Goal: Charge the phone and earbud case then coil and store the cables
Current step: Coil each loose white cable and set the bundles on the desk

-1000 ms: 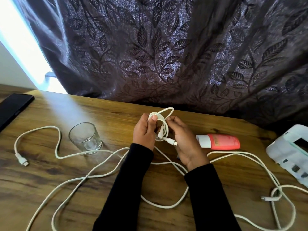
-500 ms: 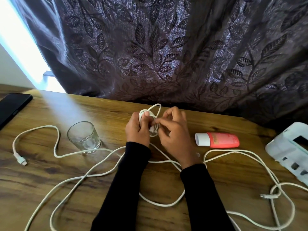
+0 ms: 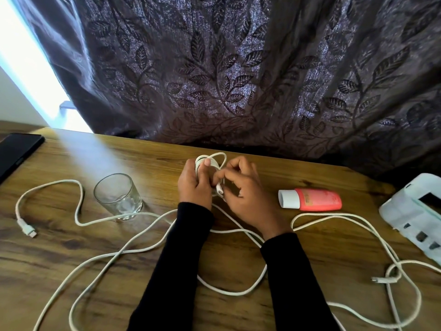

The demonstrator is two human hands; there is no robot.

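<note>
My left hand (image 3: 194,185) grips a small coil of white cable (image 3: 211,161) above the wooden table (image 3: 238,259), thumb pressed over the loops. My right hand (image 3: 243,189) pinches the cable's plug end (image 3: 219,188) against the coil. The rest of this cable trails toward me between my forearms. A second long white cable (image 3: 78,211) sprawls over the left of the table, its plug (image 3: 27,229) lying at the far left. More white cable (image 3: 358,223) loops at the right, with a plug (image 3: 381,280) near the front right. A black phone (image 3: 16,151) lies at the far left edge.
An empty drinking glass (image 3: 117,197) stands left of my hands. A red tube with a white cap (image 3: 310,199) lies to the right. A white plastic device (image 3: 415,216) sits at the right edge. A dark leaf-patterned curtain (image 3: 238,68) hangs behind the table.
My right hand has brought the plug end in against the coil and now pinches it there. The coil in my left hand has become tighter. Both hands shifted slightly left.
</note>
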